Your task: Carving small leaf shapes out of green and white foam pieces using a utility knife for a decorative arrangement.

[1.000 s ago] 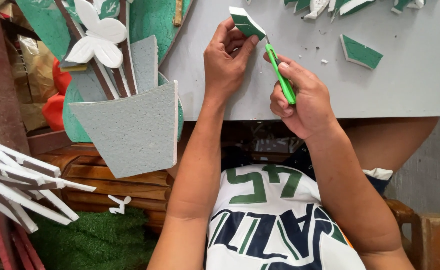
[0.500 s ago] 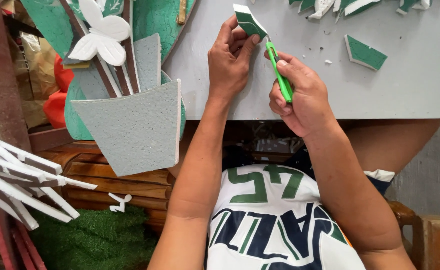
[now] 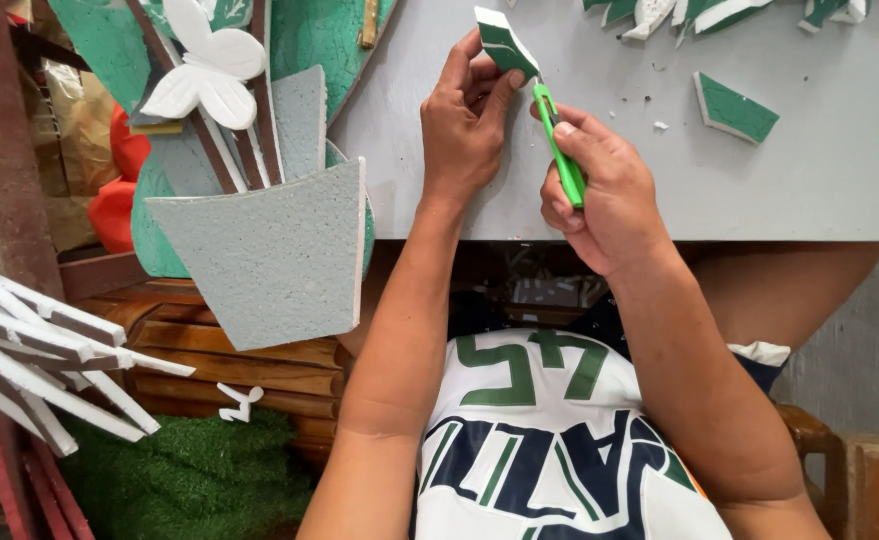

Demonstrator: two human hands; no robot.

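My left hand [image 3: 464,120] pinches a small green-faced foam piece [image 3: 504,42] with white edges, held just above the grey table [image 3: 839,180]. My right hand [image 3: 609,190] is wrapped around a bright green utility knife [image 3: 559,145], its tip touching the lower edge of the foam piece. Both forearms reach up from my lap over a white jersey with green and navy markings.
More green and white foam offcuts [image 3: 734,108] lie on the table, with several along the top edge [image 3: 719,12]. A foam flowerpot decoration [image 3: 259,250] with a white butterfly [image 3: 204,65] leans at left. White foam strips [image 3: 39,350] and green turf [image 3: 189,480] sit lower left.
Both hands have stayed nearly in place; the foam piece and knife tip shifted very slightly as the cutting goes on.
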